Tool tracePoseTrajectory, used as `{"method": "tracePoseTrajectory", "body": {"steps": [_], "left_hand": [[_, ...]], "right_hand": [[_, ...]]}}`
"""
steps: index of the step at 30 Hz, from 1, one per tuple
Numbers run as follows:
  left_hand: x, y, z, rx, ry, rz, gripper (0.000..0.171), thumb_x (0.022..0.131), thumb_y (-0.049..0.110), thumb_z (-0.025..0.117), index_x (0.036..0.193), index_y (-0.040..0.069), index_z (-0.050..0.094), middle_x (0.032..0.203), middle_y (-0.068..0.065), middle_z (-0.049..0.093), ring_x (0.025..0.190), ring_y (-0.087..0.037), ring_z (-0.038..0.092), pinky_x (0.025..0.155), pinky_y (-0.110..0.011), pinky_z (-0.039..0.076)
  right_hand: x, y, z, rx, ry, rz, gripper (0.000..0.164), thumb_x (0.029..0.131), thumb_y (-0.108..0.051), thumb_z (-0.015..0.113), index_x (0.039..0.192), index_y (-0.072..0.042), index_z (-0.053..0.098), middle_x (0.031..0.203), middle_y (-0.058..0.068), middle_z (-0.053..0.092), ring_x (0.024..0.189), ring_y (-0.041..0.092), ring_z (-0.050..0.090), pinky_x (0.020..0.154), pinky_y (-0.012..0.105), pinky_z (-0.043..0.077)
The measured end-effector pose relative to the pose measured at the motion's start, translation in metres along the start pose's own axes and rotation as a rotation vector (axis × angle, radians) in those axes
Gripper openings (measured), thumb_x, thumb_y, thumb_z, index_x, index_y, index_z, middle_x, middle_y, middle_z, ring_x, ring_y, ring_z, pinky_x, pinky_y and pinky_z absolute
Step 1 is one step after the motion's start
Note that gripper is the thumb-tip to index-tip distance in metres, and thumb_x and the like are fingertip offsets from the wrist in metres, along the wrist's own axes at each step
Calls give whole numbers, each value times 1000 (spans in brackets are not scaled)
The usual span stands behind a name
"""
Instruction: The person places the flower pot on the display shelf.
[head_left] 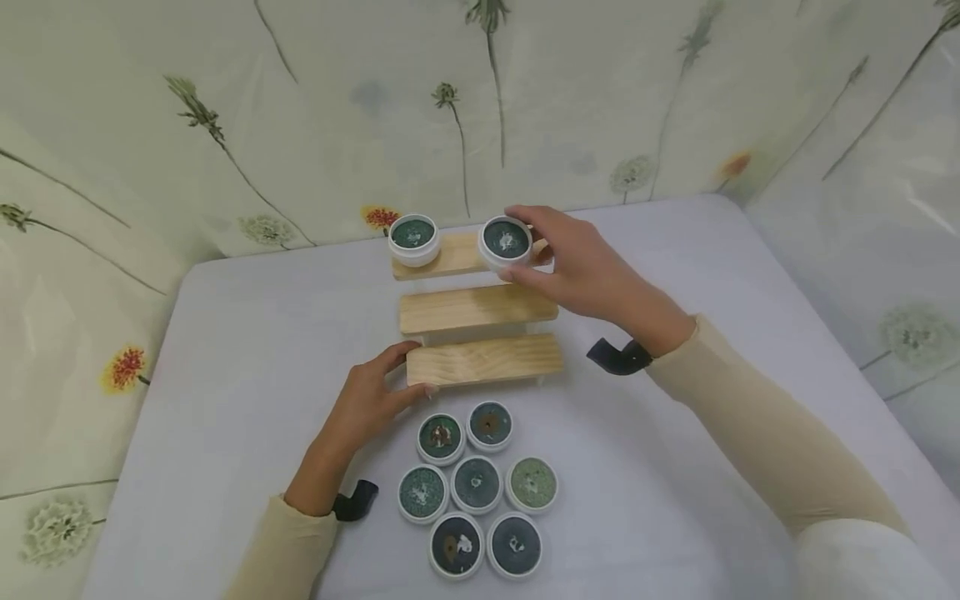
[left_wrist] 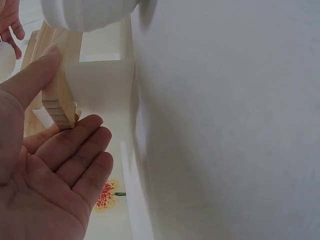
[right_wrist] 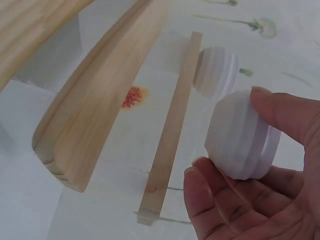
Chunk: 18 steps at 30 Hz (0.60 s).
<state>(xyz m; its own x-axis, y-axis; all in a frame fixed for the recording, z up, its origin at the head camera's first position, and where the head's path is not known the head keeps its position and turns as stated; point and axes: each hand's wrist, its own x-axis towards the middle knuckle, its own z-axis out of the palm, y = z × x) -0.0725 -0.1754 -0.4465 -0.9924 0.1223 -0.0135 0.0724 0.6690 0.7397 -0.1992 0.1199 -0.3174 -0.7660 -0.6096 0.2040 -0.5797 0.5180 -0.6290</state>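
My right hand [head_left: 577, 265] pinches a small white round pot [head_left: 506, 240] with a dark green filling between thumb and fingers. In the right wrist view this pot [right_wrist: 242, 135] hangs apart from the top board. A similar white pot [head_left: 414, 240] sits at the left end of that top board [head_left: 457, 255]. At the bottom step [head_left: 483, 362] of the three-tier wooden stand, my left hand [head_left: 367, 402] grips the left end. The left wrist view has the thumb on one face of the board [left_wrist: 62, 102] and the fingers behind it.
Several white pots with green or dark fillings, among them a light green pot [head_left: 532, 483], stand grouped in front of the stand. The middle step [head_left: 478, 309] lies between the other two boards. A flower-patterned sheet [head_left: 337, 125] hangs behind the white-covered table [head_left: 262, 333].
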Motion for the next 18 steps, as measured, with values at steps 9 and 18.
{"method": "tracePoseTrajectory", "body": {"steps": [9, 18], "left_hand": [[-2, -2, 5, -13, -6, -14, 66, 86, 28, 89, 144, 17, 60, 141, -15, 65, 138, -36, 54, 113, -59, 42], [-1, 0, 0, 5, 12, 19, 67, 85, 30, 89, 145, 16, 61, 142, -15, 65, 137, -36, 55, 112, -58, 43]], "right_hand": [[21, 4, 10, 83, -38, 55, 75, 94, -18, 81, 156, -1, 41, 137, 11, 61, 108, 25, 68, 94, 41, 58], [36, 11, 21, 85, 14, 30, 73, 93, -22, 83, 152, -1, 46, 127, 10, 64, 102, 24, 67, 92, 37, 56]]}}
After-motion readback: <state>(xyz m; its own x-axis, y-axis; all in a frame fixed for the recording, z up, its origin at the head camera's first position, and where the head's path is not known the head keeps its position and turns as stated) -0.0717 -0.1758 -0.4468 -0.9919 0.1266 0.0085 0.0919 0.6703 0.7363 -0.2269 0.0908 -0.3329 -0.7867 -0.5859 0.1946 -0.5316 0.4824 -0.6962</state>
